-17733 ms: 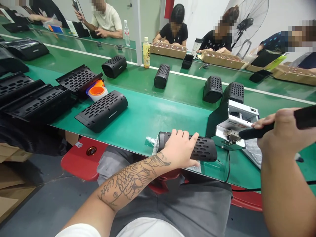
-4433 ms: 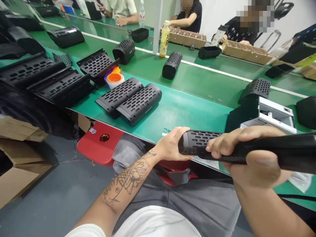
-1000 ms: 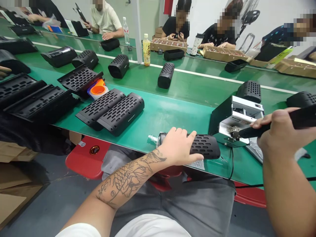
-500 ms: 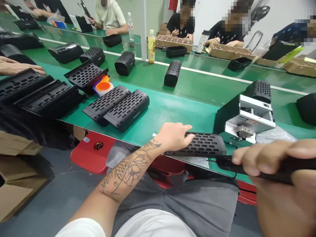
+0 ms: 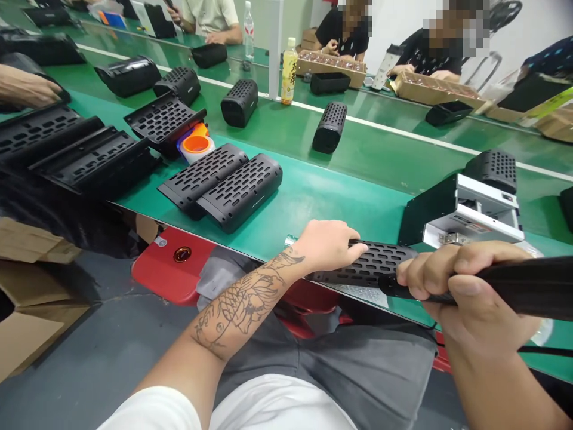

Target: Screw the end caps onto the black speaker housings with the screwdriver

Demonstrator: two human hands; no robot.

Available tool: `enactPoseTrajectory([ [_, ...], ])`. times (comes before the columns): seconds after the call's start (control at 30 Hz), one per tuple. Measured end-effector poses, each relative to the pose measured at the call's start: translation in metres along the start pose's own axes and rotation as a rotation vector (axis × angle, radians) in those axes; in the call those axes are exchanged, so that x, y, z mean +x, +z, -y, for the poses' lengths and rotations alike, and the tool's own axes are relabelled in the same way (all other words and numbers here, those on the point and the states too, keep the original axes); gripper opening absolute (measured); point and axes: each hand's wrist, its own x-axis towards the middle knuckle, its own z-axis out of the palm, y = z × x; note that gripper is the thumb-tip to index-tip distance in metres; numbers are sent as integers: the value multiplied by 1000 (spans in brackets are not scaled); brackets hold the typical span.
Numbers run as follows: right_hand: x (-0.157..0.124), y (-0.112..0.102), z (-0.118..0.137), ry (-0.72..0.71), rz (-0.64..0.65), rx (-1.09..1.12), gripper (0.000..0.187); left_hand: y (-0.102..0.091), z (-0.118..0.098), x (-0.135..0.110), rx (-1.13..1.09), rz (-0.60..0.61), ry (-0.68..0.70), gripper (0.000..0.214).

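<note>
- One table (image 5: 344,203), green.
- One machine (image 5: 459,218), set beyond the right hand (image 5: 474,292).
- One cover (image 5: 375,263), laid at the table's near edge, topped by the left hand (image 5: 329,245); fingers curled, hold hidden.
- One driver (image 5: 532,286), gripped by closed right fingers, nose at the cover.

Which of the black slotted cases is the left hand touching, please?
The case reaching from beneath the left hand toward the right hand; the other cases lie farther off.
</note>
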Motion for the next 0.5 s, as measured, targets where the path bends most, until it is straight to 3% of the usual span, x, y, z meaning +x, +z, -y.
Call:
enactPoseTrajectory([
  [0.5, -8, 6, -5, 68, 44, 88, 17, -1, 2, 3, -64, 38, -60, 51],
])
